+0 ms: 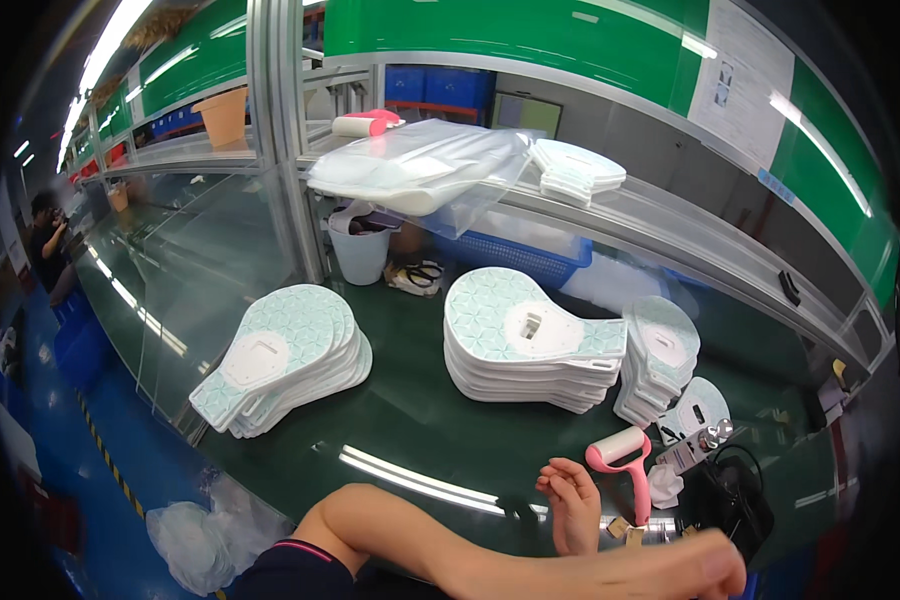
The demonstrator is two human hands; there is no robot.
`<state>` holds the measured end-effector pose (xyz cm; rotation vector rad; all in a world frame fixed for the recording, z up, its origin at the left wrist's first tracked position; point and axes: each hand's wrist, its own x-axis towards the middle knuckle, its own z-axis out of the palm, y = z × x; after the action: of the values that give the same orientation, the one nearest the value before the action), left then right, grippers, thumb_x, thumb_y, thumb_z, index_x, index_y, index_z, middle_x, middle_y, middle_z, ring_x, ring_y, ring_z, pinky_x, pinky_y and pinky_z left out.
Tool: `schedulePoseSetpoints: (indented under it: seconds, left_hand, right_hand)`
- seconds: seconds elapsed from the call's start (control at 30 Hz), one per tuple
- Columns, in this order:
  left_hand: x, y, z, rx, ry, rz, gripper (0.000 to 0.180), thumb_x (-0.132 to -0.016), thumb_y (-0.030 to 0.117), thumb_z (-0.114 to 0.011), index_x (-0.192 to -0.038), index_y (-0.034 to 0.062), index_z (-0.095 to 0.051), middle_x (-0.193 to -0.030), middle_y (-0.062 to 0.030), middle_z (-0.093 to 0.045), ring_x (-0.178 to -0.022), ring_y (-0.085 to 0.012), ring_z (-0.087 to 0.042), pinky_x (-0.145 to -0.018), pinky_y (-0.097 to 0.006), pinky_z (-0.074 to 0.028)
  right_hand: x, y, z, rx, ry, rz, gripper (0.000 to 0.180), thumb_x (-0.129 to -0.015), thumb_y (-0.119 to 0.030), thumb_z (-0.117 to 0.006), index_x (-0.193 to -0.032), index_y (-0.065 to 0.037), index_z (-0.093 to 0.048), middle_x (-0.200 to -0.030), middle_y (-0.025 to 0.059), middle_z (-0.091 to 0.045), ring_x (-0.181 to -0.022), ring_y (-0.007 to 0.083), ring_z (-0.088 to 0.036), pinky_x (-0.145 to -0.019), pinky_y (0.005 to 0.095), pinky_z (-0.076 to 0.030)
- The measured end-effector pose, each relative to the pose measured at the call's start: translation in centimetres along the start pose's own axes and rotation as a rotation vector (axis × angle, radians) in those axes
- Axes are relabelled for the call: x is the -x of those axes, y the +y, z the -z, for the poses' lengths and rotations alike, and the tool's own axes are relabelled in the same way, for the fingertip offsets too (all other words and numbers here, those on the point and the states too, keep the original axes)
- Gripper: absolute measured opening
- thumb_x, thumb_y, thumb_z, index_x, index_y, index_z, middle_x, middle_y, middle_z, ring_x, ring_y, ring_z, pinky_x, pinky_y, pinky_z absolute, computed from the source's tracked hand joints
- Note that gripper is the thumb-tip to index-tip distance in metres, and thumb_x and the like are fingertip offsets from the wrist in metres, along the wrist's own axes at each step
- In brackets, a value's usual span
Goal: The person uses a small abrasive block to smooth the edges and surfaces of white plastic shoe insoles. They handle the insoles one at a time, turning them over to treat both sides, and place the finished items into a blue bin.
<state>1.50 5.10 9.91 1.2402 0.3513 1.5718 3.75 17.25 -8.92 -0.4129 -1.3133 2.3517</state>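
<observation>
My left forearm reaches across the lower edge to the right, and my left hand (708, 566) is at its end, smeared by motion with its fingers not readable. Behind that forearm my right hand (574, 505) rises, fingers loosely bent and apart, nothing seen in it. Nearest to it lies a pink-handled lint roller (634, 470) with a white roll. Farther up stands a stack of paddle-shaped white panels with a pale green pattern (500, 310). Similar panels (290, 325) are piled at the left, and another pile (662, 345) stands at the right.
A crumpled white tissue (665, 486), a small metal-topped bottle (715, 434) and a black cable (735, 490) lie at the right. At the back are a white bin (358, 250), a blue basket (515, 258) and a metal shelf holding plastic-wrapped sheets (420, 165).
</observation>
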Motion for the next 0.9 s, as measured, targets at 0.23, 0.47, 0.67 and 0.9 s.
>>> schedulePoseSetpoints:
  seconds: [0.23, 0.47, 0.67, 0.9]
  left_hand:
    - [3.2, 0.6, 1.9, -0.247, 0.299, -0.113, 0.053, -0.09, 0.045, -0.023, -0.109, -0.0009, -0.042, -0.089, -0.0167, -0.054, -0.075, -0.0226, -0.055, -0.068, -0.032, -0.043]
    - [5.1, 2.9, 1.1, -0.291, 0.207, -0.274, 0.05, -0.089, 0.044, -0.026, -0.111, 0.0011, -0.039, -0.092, -0.0197, -0.051, -0.073, -0.0268, -0.056, -0.07, -0.037, -0.041]
    - [5.1, 4.8, 1.4, -0.225, 0.02, -0.462, 0.048, -0.089, 0.044, -0.028, -0.113, 0.0028, -0.036, -0.094, -0.0223, -0.048, -0.073, -0.0303, -0.056, -0.071, -0.041, -0.04]
    - [6.3, 3.1, 0.0, -0.226, 0.12, -0.76, 0.04, -0.09, 0.04, -0.028, -0.112, 0.0074, -0.037, -0.096, -0.0214, -0.048, -0.072, -0.0313, -0.057, -0.076, -0.044, -0.036]
  right_hand:
    - [0.3, -0.5, 1.1, 0.084, 0.034, -0.01, 0.02, -0.082, -0.001, -0.049, -0.1, 0.002, -0.053, -0.089, 0.0089, -0.058, -0.081, 0.0135, -0.055, -0.076, 0.0254, -0.044]
    - [0.1, 0.3, -0.3, 0.043, -0.024, -0.054, 0.02, -0.082, -0.002, -0.049, -0.101, 0.002, -0.053, -0.091, 0.009, -0.058, -0.082, 0.0134, -0.055, -0.077, 0.0254, -0.044]
    - [0.3, -0.4, -0.4, 0.055, 0.027, -0.033, 0.02, -0.08, -0.001, -0.05, -0.099, 0.002, -0.052, -0.088, 0.009, -0.057, -0.08, 0.014, -0.055, -0.076, 0.0262, -0.045]
    - [0.6, -0.5, -0.7, 0.067, -0.006, -0.022, 0.019, -0.081, -0.002, -0.049, -0.1, 0.002, -0.053, -0.089, 0.0091, -0.058, -0.081, 0.0134, -0.055, -0.077, 0.0261, -0.044]
